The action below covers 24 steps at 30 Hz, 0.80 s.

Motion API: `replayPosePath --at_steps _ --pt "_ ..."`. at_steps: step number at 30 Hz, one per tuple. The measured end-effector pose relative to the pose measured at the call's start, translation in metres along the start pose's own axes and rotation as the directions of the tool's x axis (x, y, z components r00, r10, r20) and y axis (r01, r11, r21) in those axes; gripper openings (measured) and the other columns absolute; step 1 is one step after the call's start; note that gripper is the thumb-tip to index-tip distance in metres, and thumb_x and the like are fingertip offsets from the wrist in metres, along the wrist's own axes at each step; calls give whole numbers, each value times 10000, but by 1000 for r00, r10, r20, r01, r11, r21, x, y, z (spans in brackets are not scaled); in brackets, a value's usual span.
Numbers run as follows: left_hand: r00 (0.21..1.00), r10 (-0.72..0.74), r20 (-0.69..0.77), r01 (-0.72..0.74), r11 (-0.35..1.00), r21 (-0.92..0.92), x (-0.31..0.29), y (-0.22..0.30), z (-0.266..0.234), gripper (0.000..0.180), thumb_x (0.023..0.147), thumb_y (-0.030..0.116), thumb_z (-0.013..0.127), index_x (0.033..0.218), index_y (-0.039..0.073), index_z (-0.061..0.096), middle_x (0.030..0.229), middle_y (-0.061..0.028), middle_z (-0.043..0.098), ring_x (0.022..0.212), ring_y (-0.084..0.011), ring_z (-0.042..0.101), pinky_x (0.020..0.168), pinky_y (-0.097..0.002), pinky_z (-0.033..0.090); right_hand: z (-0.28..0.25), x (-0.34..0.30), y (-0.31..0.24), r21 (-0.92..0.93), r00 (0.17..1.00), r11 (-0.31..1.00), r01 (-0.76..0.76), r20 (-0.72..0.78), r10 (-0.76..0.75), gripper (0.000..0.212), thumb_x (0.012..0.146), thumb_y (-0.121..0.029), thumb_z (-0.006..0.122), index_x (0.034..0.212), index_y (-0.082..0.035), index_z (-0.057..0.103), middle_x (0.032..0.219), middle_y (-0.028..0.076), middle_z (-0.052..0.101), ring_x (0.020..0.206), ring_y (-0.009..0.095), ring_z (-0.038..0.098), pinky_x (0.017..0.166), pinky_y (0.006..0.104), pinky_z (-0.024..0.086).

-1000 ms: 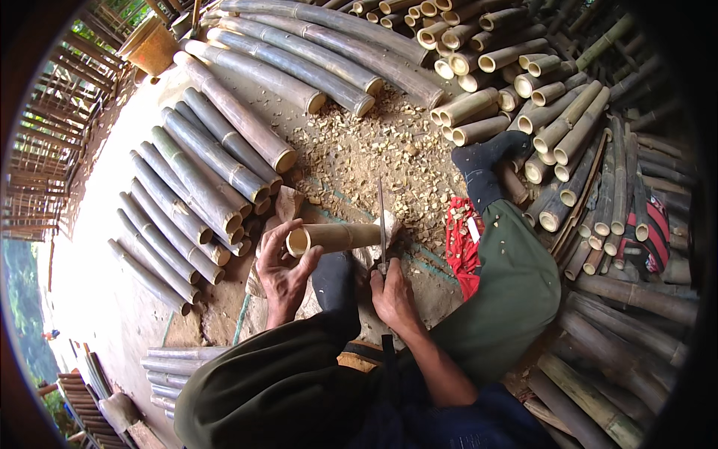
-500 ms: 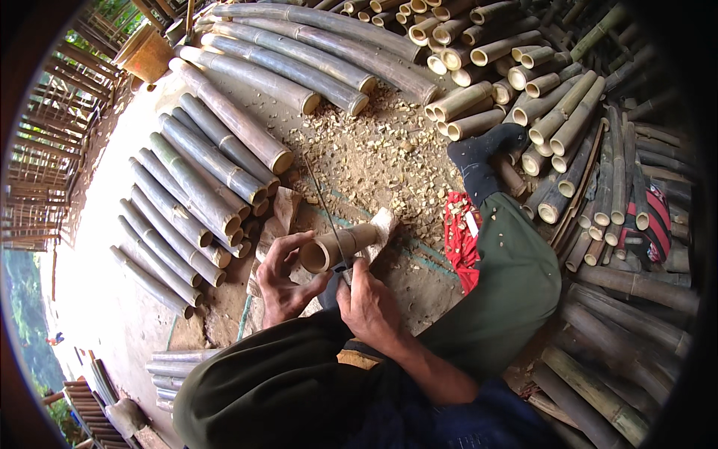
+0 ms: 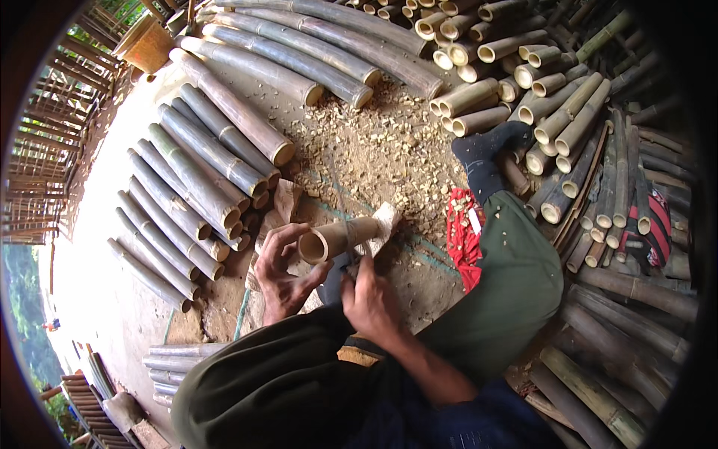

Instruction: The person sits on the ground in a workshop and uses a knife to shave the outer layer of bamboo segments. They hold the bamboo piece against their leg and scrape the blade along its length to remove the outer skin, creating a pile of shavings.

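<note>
A short bamboo tube [image 3: 351, 234] lies in front of me, its hollow end toward me and its far end against a pale, worn block [image 3: 387, 218]. The fingers and thumb of my left hand [image 3: 281, 275] are closed about the rim of that near end. Just to the right, my right hand [image 3: 372, 299] is wrapped round the handle of a long, thin knife [image 3: 348, 233]. Its narrow blade crosses the tube and is hard to make out, seen nearly edge-on. My palm and fingers hide most of the handle.
Bamboo poles [image 3: 202, 153] lie in rows at the left and far side. Cut tubes [image 3: 538, 82] are stacked at the right, beyond my outstretched foot [image 3: 482, 157]. Wood chips [image 3: 389, 150] cover the ground ahead. A red cloth [image 3: 462, 239] lies by my leg, and a bucket [image 3: 147, 45] stands far left.
The knife blade has turned from pointing away up-left to lying nearly edge-on across the tube. My right hand has shifted slightly; my left hand stays at the tube's rim.
</note>
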<state>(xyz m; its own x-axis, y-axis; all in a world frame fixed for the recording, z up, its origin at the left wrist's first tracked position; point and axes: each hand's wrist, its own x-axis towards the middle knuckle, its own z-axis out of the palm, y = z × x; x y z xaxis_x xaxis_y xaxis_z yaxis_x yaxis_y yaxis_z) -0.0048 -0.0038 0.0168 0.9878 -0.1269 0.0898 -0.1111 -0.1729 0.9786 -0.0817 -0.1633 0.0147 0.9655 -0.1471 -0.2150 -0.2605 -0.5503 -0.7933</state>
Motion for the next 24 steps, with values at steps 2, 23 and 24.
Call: replayPosePath --at_steps 2,23,24 --pt "994 105 -19 -96 958 271 6 9 5 602 730 10 936 1281 -20 696 1271 -100 616 1166 -222 691 954 -367 636 10 -2 4 -51 996 999 10 -91 -15 287 1032 -162 632 1168 39 478 866 284 700 783 495 720 657 525 585" --pt "987 152 60 -163 907 387 -3 16 -11 608 596 63 890 1193 55 774 1054 -99 686 961 -229 726 851 -366 603 -19 20 32 41 991 999 -19 134 13 317 1031 -181 633 1147 71 479 780 332 659 770 531 700 652 578 546" --pt "989 136 52 -146 913 381 -4 15 -11 604 605 56 888 1198 57 776 1061 -98 689 974 -231 728 862 -366 602 -25 11 17 102 987 993 54 146 -68 318 1029 -173 639 1158 69 477 770 326 655 755 518 702 639 565 545"
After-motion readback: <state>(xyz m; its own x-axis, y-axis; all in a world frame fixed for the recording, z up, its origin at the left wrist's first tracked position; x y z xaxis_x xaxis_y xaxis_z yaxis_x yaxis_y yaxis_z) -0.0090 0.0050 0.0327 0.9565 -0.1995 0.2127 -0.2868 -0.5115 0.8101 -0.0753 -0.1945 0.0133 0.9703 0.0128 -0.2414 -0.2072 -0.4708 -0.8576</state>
